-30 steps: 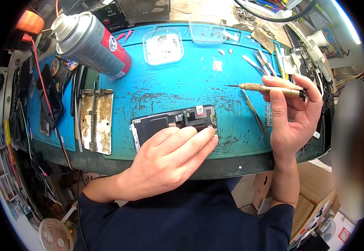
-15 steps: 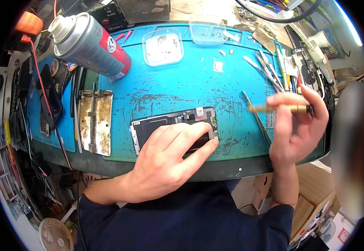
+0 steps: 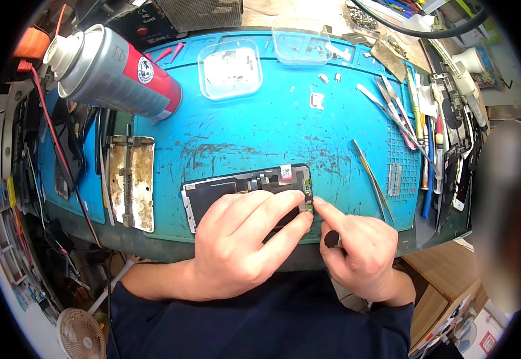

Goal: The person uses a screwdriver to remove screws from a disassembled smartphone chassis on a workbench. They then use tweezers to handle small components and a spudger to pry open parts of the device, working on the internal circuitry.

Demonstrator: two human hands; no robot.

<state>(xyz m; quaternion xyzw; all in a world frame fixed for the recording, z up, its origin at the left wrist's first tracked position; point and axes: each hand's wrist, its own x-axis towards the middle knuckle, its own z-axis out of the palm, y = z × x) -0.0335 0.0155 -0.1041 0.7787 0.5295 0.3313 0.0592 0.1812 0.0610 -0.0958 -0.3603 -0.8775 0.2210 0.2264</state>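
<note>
An opened phone screen assembly (image 3: 212, 186), dark with a silver rim and small green parts at its right end, lies on the blue work mat (image 3: 254, 131). My left hand (image 3: 245, 239) lies over it, fingers bent, thumb and index fingertip close together at the right end. Beside that end, my right hand (image 3: 362, 248) is closed around a slim tool (image 3: 331, 239); only its round black butt shows, its tip is hidden. My right index finger touches or nearly touches the assembly's right edge. Tweezers (image 3: 373, 179) lie to the right.
A spray can (image 3: 122, 75) stands at the left above a stained metal holder (image 3: 140, 185). Two clear plastic boxes, one with small parts (image 3: 230, 69), the other (image 3: 301, 42) farther right, sit at the back. More tweezers (image 3: 392, 110) and tools lie right.
My right hand has come down and left from the raised position, turning the brown-handled tool so its black end faces up, and now meets the assembly's right end. My left hand stays on the assembly.
</note>
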